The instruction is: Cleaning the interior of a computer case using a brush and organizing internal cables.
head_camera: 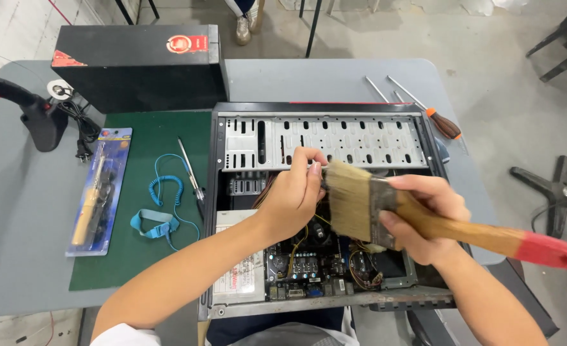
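Head view looks down into an open computer case [322,138], a black steel box with a perforated silver drive tray across its top and a circuit board with coloured wires below. Held over the board, the right hand [424,218] is wrapped round the wooden handle of a wide paintbrush [424,214]; its bristles are pale and coarse, its ferrule metal, its handle tip red. Just left of the bristles, the left hand [293,195] is curled, fingertips pinched together at the tray's edge; what they hold cannot be told. On the grey desk [14,211] lie a green mat [136,256], a coiled blue wrist strap [162,205], a packaged soldering iron [97,192] and an orange-handled screwdriver [434,115].
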